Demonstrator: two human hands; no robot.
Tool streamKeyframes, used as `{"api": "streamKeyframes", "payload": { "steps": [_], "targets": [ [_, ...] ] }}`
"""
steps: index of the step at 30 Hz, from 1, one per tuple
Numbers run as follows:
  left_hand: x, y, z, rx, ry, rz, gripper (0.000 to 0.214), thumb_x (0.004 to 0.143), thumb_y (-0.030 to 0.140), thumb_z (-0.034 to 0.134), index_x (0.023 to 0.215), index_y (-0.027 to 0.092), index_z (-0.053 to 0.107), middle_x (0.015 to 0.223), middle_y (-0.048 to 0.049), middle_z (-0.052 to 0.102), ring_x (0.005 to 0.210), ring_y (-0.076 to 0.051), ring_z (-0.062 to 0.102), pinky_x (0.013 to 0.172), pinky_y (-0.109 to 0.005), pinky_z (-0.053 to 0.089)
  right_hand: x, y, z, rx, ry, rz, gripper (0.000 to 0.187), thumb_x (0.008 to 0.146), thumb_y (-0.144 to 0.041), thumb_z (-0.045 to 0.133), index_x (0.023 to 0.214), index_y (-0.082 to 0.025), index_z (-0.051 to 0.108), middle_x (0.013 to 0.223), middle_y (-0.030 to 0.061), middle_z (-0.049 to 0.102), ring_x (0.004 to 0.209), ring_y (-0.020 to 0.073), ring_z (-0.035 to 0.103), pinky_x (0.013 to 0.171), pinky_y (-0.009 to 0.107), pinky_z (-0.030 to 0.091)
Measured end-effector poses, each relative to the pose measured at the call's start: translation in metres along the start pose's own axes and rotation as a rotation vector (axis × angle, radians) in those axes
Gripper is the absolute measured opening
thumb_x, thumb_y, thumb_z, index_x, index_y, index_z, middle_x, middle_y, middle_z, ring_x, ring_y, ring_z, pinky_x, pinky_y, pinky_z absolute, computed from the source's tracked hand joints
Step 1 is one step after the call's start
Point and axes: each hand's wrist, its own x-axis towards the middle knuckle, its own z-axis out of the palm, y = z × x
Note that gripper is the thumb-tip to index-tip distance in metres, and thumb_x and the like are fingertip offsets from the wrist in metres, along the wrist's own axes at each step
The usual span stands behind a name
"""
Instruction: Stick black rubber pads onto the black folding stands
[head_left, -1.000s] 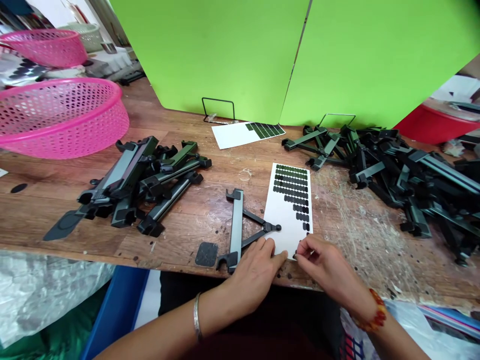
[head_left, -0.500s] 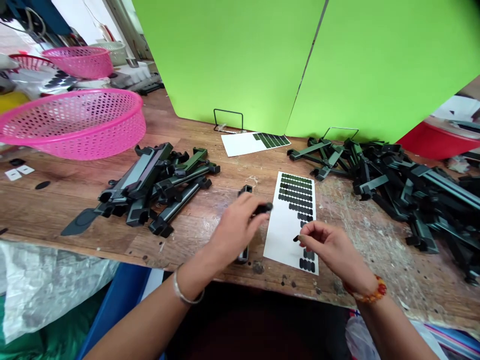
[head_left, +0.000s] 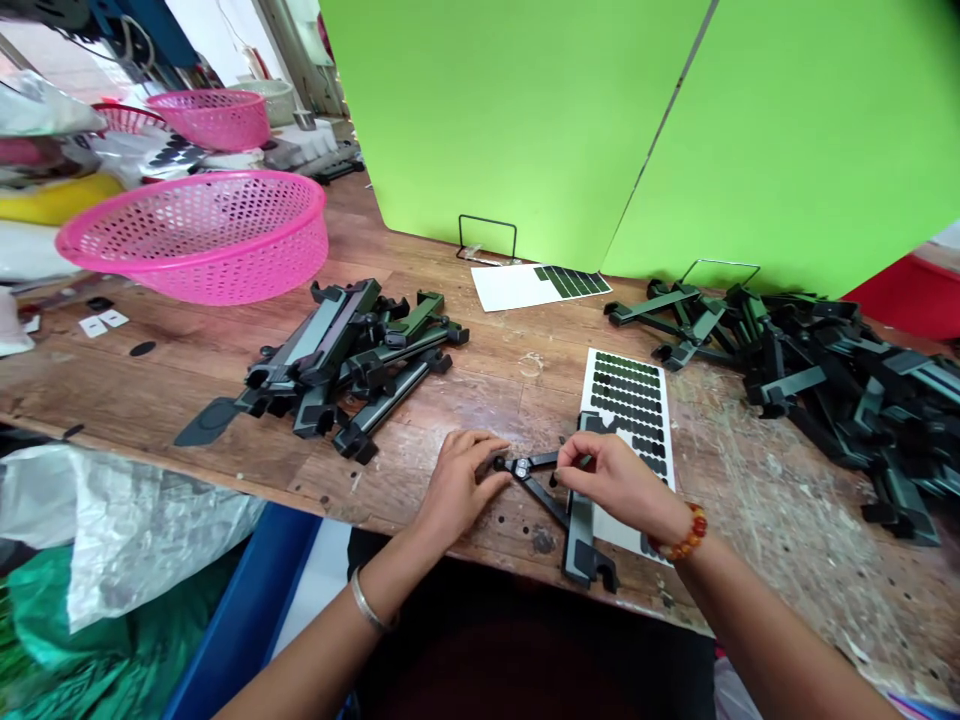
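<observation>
A black folding stand with hooked ends lies near the table's front edge, its two hinged arms spread to the left in a V. My left hand grips the joint of those arms between thumb and fingers. Above the stand's bar, my right hand is closed in a pinch on a small black sticker, close to the upper arm. Under the stand and my right hand lies a white sheet with rows of black stickers, partly covered.
Left on the wooden table is a pile of black stands, with a pink basket behind it. More stands are heaped at right. A second sticker sheet lies before the green panel.
The stand has been turned and now shows its spread arms. My right hand has moved left to it with the sticker, and my left hand has lowered. The view has shifted left.
</observation>
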Motion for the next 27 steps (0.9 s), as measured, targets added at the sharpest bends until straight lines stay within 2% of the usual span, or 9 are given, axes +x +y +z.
{"api": "streamKeyframes", "payload": {
  "steps": [2, 6, 10, 13, 18, 27],
  "targets": [
    [-0.002, -0.002, -0.004, 0.126, -0.028, 0.047, 0.036, 0.074, 0.018, 0.072, 0.109, 0.024, 0.066, 0.102, -0.0053, 0.061, 0.102, -0.023, 0.05, 0.093, -0.04, 0.041, 0.011, 0.002, 0.012, 0.005, -0.027, -0.009, 0.007, 0.072, -0.018, 0.054, 0.065, -0.017, 0.056, 0.058, -0.0045, 0.052, 0.052, 0.0076, 0.045, 0.05, 0.019, 0.034],
    [-0.005, -0.005, -0.002, 0.138, -0.032, 0.052, 0.03, 0.078, 0.015, 0.069, 0.106, 0.024, 0.067, 0.092, -0.0032, 0.06, 0.094, -0.02, 0.051, 0.087, -0.034, 0.043, 0.029, 0.003, 0.029, 0.037, -0.076, 0.055, 0.006, 0.072, -0.018, 0.053, 0.066, -0.019, 0.051, 0.051, -0.0067, 0.049, 0.042, 0.0072, 0.048, 0.04, 0.017, 0.031],
    [-0.006, -0.007, 0.003, 0.11, 0.022, 0.036, 0.022, 0.081, 0.015, 0.066, 0.101, 0.023, 0.069, 0.088, -0.0028, 0.059, 0.092, -0.019, 0.05, 0.084, -0.032, 0.043, 0.037, 0.003, 0.033, 0.085, -0.139, 0.204, 0.005, 0.074, -0.02, 0.051, 0.07, -0.019, 0.05, 0.038, -0.0094, 0.045, 0.031, 0.0065, 0.042, 0.031, 0.014, 0.027],
    [-0.006, -0.008, 0.005, 0.102, 0.039, 0.036, 0.021, 0.081, 0.016, 0.066, 0.1, 0.023, 0.069, 0.087, -0.0031, 0.059, 0.091, -0.019, 0.05, 0.083, -0.032, 0.043, 0.039, 0.002, 0.032, 0.095, -0.17, 0.261, 0.005, 0.075, -0.022, 0.051, 0.071, -0.02, 0.049, 0.035, -0.0097, 0.047, 0.027, 0.0057, 0.037, 0.028, 0.013, 0.028],
    [-0.007, -0.009, 0.005, 0.108, 0.042, 0.036, 0.019, 0.082, 0.017, 0.066, 0.1, 0.024, 0.069, 0.087, -0.0029, 0.059, 0.092, -0.02, 0.051, 0.083, -0.032, 0.042, 0.039, 0.003, 0.032, 0.106, -0.199, 0.259, 0.005, 0.075, -0.021, 0.051, 0.07, -0.02, 0.048, 0.034, -0.0104, 0.046, 0.029, 0.0062, 0.041, 0.029, 0.013, 0.033],
    [-0.007, -0.008, 0.006, 0.115, 0.043, 0.035, 0.019, 0.082, 0.017, 0.066, 0.099, 0.023, 0.068, 0.088, -0.0028, 0.059, 0.092, -0.02, 0.05, 0.083, -0.032, 0.042, 0.035, 0.004, 0.038, 0.033, -0.135, 0.222, 0.004, 0.074, -0.022, 0.05, 0.07, -0.02, 0.05, 0.037, -0.0099, 0.045, 0.031, 0.0074, 0.044, 0.029, 0.013, 0.033]
  ]
}}
